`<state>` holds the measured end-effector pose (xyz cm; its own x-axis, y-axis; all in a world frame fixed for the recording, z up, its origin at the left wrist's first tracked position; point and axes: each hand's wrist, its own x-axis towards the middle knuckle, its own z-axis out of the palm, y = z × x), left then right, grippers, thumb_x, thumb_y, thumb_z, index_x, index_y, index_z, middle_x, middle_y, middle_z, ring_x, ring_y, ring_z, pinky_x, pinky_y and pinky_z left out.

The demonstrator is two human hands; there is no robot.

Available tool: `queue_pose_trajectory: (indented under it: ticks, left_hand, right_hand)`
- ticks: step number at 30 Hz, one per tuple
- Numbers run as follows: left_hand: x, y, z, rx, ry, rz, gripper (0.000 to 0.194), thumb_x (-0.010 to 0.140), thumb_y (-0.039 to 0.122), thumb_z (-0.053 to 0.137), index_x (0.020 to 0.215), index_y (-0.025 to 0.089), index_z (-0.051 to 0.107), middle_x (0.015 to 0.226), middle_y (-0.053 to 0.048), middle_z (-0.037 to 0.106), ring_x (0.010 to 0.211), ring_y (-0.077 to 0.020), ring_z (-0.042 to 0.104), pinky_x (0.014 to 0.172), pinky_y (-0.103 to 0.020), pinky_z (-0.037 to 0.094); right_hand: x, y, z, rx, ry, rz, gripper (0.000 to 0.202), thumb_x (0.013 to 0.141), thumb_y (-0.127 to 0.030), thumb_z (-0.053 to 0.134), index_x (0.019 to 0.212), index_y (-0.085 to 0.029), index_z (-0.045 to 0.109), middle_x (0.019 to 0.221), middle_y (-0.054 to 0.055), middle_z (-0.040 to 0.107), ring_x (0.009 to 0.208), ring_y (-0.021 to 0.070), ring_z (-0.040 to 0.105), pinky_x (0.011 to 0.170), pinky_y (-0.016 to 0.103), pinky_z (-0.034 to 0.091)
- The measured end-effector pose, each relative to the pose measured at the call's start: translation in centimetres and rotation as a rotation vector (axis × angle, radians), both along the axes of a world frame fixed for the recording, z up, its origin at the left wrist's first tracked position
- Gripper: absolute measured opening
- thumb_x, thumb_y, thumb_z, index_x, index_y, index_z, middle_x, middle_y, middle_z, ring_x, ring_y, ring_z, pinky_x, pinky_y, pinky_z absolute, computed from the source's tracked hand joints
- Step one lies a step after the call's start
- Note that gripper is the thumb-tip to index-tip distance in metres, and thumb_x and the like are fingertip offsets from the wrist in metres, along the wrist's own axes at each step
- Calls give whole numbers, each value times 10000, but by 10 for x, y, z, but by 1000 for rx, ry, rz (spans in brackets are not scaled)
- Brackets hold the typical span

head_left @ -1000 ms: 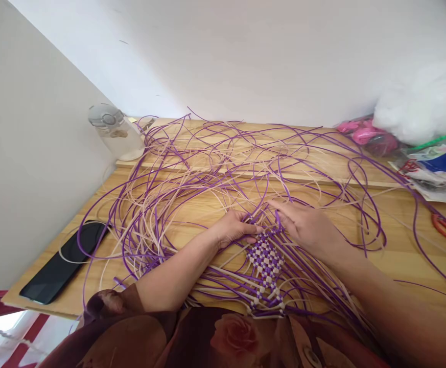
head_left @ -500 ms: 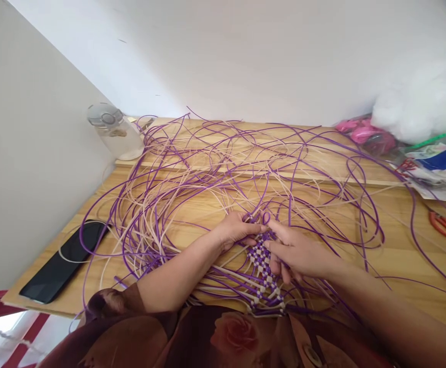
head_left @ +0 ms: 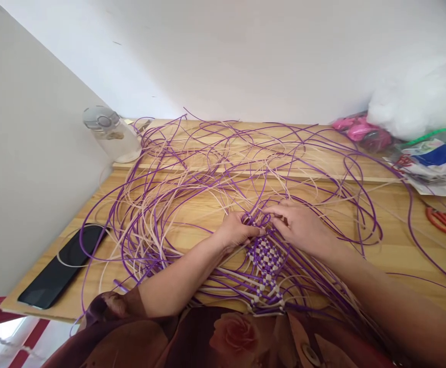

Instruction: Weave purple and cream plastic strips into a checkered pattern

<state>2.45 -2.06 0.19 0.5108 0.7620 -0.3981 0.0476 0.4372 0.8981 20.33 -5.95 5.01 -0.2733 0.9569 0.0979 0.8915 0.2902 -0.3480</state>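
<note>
A wooden table carries everything; purple and cream strands sprawl across it in loose loops; a black phone lies at the left, a strand looped over it; a clear bottle stands at the back left corner; the right hand is at the woven piece's upper end, fingers narrow, though I cannot tell whether they grip a strand; the left hand pinches its upper left edge; the checked woven piece lies between the forearms, near the person's front
</note>
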Motion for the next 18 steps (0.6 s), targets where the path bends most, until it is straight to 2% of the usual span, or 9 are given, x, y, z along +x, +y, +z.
queue_pose_trajectory:
  ticks: [4,8,12,14,16,18]
  left_hand:
    - [0,1,2,-30,-12,-6,239,572,201,798,740,113,652,606,27,560,453,-43,420,377,-172,311]
    - [1,2,1,-71,-9,21,217,590,170,770,754,113,641,631,21,563,480,-48,446,377,-156,345]
    - [2,1,0,-75,-30,24,205,577,127,760,737,106,633,643,18,563,515,-56,485,415,-155,422]
    - [2,1,0,-92,-69,7,220,556,101,767,726,101,628,649,19,569,531,-52,506,475,-165,476]
    - [1,1,0,-130,-105,14,257,528,76,778,741,98,635,665,18,583,557,-54,534,531,-174,508]
    - [0,1,1,-168,-121,29,286,511,75,797,752,98,643,679,12,596,573,-58,553,548,-173,511]
  right_hand:
    - [10,8,-4,105,-88,131,221,924,-164,463,938,-168,683,954,84,620,898,200,548,823,315,407]
    - [10,1,10,122,-219,243,205,934,-185,489,828,-171,663,800,69,614,843,217,505,845,358,353]
    - [3,5,18,35,-97,384,232,952,-236,482,796,-189,648,794,47,630,851,201,520,831,339,343]
    - [1,16,13,1,29,350,230,951,-224,461,832,-190,655,836,39,655,825,174,549,802,306,358]
    - [2,26,4,-20,113,218,214,936,-217,464,858,-185,661,854,35,674,789,158,573,745,274,372]
    - [7,31,-4,-46,99,118,193,914,-212,480,859,-180,662,839,31,679,754,156,581,703,262,373]
